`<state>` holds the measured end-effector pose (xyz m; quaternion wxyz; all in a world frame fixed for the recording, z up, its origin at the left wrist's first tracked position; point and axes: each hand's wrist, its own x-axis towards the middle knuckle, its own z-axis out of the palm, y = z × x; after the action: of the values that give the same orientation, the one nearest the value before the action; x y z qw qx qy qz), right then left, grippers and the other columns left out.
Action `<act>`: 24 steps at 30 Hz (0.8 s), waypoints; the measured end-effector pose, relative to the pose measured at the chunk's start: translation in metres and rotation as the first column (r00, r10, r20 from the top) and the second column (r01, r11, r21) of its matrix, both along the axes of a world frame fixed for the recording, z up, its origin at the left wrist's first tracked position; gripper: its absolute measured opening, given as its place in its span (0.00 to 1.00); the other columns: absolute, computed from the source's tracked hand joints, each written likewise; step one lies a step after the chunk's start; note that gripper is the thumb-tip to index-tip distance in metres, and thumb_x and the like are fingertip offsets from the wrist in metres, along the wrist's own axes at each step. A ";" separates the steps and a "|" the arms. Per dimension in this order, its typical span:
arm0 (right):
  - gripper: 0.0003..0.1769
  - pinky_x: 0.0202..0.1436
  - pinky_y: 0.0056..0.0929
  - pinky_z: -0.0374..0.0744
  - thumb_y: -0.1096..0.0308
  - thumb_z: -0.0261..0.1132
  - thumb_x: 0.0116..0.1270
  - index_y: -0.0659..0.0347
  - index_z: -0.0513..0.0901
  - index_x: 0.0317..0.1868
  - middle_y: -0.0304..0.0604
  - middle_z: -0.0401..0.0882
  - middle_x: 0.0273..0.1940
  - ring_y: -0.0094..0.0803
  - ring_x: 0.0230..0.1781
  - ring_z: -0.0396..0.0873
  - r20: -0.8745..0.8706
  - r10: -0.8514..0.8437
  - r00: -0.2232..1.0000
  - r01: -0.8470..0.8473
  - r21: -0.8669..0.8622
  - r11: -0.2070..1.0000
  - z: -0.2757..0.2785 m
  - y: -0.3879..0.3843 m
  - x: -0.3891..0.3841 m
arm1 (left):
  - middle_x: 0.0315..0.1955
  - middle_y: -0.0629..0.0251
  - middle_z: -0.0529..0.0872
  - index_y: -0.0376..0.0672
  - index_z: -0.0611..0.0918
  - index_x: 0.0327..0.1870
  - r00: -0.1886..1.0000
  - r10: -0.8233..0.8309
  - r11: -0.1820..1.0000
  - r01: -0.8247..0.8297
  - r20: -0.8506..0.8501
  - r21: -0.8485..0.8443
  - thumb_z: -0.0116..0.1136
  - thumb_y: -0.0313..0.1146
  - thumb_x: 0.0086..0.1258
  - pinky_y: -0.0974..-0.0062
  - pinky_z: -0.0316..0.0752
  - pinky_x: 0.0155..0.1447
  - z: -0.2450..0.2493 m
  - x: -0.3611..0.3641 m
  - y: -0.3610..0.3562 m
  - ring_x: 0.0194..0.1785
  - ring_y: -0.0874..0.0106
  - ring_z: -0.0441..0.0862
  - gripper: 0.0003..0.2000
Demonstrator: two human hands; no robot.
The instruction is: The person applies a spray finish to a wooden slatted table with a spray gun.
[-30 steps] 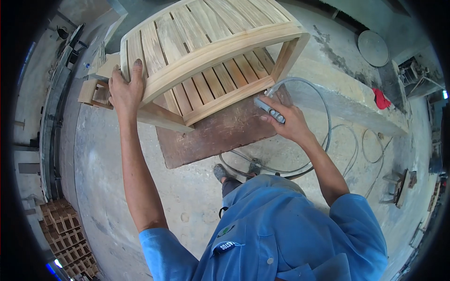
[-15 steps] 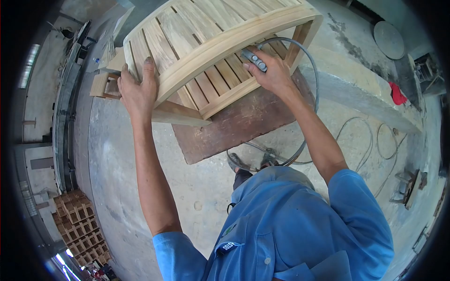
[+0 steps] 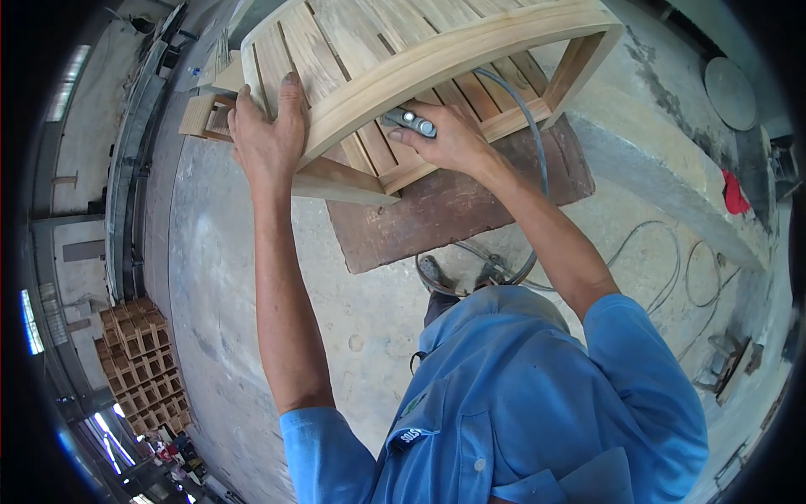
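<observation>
A pale slatted wooden chair frame (image 3: 420, 63) with a curved rail lies in front of me. My left hand (image 3: 267, 139) grips its near left corner, with the thumb on the slats and the fingers along the outer edge. My right hand (image 3: 449, 139) is closed around a small grey air tool (image 3: 411, 123) just beneath the curved rail. The tool's working end is hidden behind the rail and in shadow. From it a grey hose (image 3: 537, 139) loops past my right forearm and down towards the floor.
Under the chair is a worn brown board (image 3: 453, 214). A concrete ledge (image 3: 663, 185) runs along the right, with a red cloth (image 3: 735, 191) on it. Hose coils (image 3: 663, 260) lie on the floor. Stacked wooden pieces (image 3: 143, 361) stand at the lower left.
My right hand has moved left under the curved rail with the air tool. My left hand keeps its place on the corner. The whole view has shifted slightly.
</observation>
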<state>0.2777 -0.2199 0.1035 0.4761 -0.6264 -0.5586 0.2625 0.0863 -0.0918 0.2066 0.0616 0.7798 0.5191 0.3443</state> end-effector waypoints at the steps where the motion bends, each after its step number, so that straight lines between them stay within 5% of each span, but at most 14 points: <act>1: 0.24 0.39 0.35 0.78 0.54 0.71 0.63 0.63 0.84 0.52 0.51 0.86 0.34 0.40 0.32 0.83 -0.024 0.035 0.999 -0.034 0.054 0.998 0.002 -0.001 -0.002 | 0.59 0.33 0.73 0.25 0.70 0.64 1.000 0.008 1.000 -0.008 -0.002 0.000 0.57 0.64 0.63 0.47 0.59 0.69 -0.001 -0.001 0.001 0.66 0.43 0.69 0.45; 8: 0.25 0.43 0.37 0.79 0.56 0.71 0.63 0.60 0.82 0.57 0.53 0.86 0.40 0.44 0.37 0.85 0.074 0.088 0.993 -0.088 0.000 0.996 -0.004 -0.003 -0.004 | 0.60 0.33 0.73 0.25 0.70 0.65 0.998 0.066 0.997 -0.065 -0.020 0.030 0.57 0.64 0.62 0.43 0.56 0.69 0.001 0.002 -0.005 0.69 0.44 0.65 0.45; 11: 0.27 0.43 0.37 0.80 0.58 0.71 0.62 0.58 0.80 0.60 0.53 0.86 0.42 0.45 0.38 0.85 0.113 0.072 0.991 -0.085 0.111 0.990 -0.008 -0.034 -0.008 | 0.60 0.33 0.73 0.25 0.70 0.65 0.998 0.065 0.997 -0.064 -0.020 0.034 0.56 0.64 0.62 0.43 0.55 0.70 0.000 0.001 0.000 0.69 0.44 0.64 0.45; 13: 0.25 0.46 0.38 0.82 0.56 0.69 0.64 0.51 0.80 0.61 0.49 0.86 0.46 0.44 0.39 0.86 -0.025 0.179 0.983 -0.180 -0.015 0.984 -0.001 -0.059 -0.009 | 0.60 0.33 0.73 0.26 0.70 0.65 0.998 0.066 0.997 -0.066 -0.023 0.027 0.56 0.64 0.62 0.43 0.54 0.70 -0.003 0.000 0.002 0.69 0.43 0.65 0.45; 15: 0.25 0.44 0.37 0.82 0.54 0.68 0.65 0.50 0.79 0.62 0.48 0.87 0.45 0.43 0.40 0.86 -0.028 0.212 0.977 -0.213 -0.025 0.977 -0.009 -0.070 -0.010 | 0.54 0.34 0.78 0.25 0.74 0.61 0.991 0.107 0.979 -0.092 -0.076 0.181 0.57 0.63 0.64 0.59 0.67 0.66 -0.005 0.001 0.000 0.61 0.46 0.75 0.43; 17: 0.26 0.43 0.35 0.82 0.53 0.68 0.66 0.49 0.79 0.62 0.48 0.87 0.44 0.41 0.40 0.86 -0.028 0.231 0.973 -0.232 -0.028 0.972 -0.010 -0.070 -0.007 | 0.54 0.33 0.78 0.25 0.74 0.61 0.991 0.112 0.981 -0.099 -0.071 0.169 0.57 0.64 0.63 0.58 0.68 0.66 -0.005 0.000 0.000 0.61 0.46 0.75 0.43; 20: 0.26 0.42 0.36 0.82 0.52 0.68 0.66 0.47 0.79 0.62 0.47 0.88 0.41 0.42 0.38 0.86 0.007 0.146 0.989 -0.143 -0.154 0.978 -0.006 -0.050 0.003 | 0.54 0.33 0.78 0.24 0.73 0.61 0.991 0.112 0.983 -0.100 -0.070 0.154 0.57 0.64 0.63 0.58 0.68 0.66 -0.004 0.001 0.002 0.61 0.46 0.76 0.44; 22: 0.26 0.43 0.39 0.81 0.48 0.67 0.65 0.44 0.80 0.62 0.47 0.87 0.38 0.45 0.37 0.86 0.108 -0.034 0.994 0.027 0.066 0.997 -0.010 -0.032 0.009 | 0.54 0.33 0.78 0.24 0.73 0.62 0.991 0.112 0.984 -0.100 -0.073 0.147 0.57 0.65 0.63 0.58 0.68 0.66 -0.003 0.001 0.001 0.61 0.46 0.75 0.44; 24: 0.26 0.45 0.41 0.81 0.47 0.68 0.63 0.43 0.80 0.61 0.47 0.87 0.38 0.47 0.37 0.85 0.097 -0.055 0.994 0.050 0.059 0.997 -0.007 -0.015 0.014 | 0.55 0.33 0.77 0.24 0.73 0.63 0.991 0.117 0.985 -0.107 -0.071 0.134 0.58 0.65 0.62 0.59 0.67 0.66 -0.003 0.003 0.000 0.62 0.46 0.75 0.45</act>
<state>0.2912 -0.2348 0.0962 0.4722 -0.6394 -0.5718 0.2029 0.0893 -0.0922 0.2032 -0.0293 0.7647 0.5406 0.3494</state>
